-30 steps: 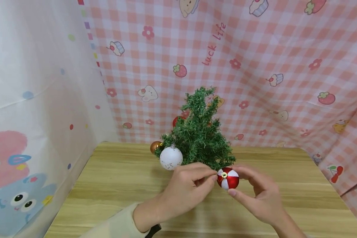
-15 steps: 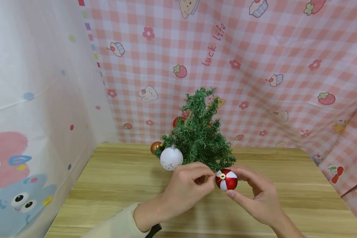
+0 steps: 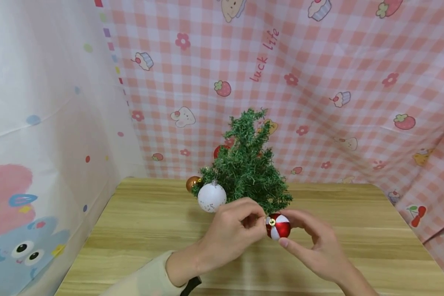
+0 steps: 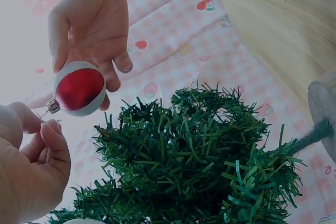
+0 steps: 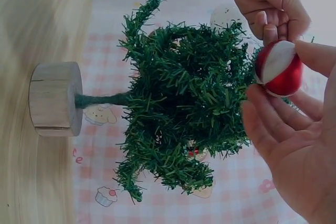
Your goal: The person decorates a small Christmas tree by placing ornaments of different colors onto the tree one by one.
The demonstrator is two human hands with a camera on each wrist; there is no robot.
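Observation:
A red and white Christmas bauble (image 3: 282,227) with a gold cap is held in front of the small green Christmas tree (image 3: 249,172). My right hand (image 3: 314,244) grips it between thumb and fingers from the right. From the other side, my left hand (image 3: 231,236) pinches the thin hanging loop (image 4: 39,115) at the cap, thumb against curled index finger. In the left wrist view the bauble's cap (image 4: 53,106) points at the left fingertips. Both hands are close to the lower front branches, and the right wrist view shows the bauble (image 5: 281,69) beside the foliage.
A white bauble (image 3: 211,198) hangs at the tree's front left, with a brown bauble (image 3: 193,184) behind it. A red bauble (image 3: 219,152) is partly hidden by branches. The tree has a round wooden base (image 5: 55,99) on the wooden table (image 3: 148,222). Patterned cloth (image 3: 192,82) hangs behind.
The bauble and right hand have shifted slightly left and down, closer to the left hand. The bauble has turned a little, its cap now facing the left fingers.

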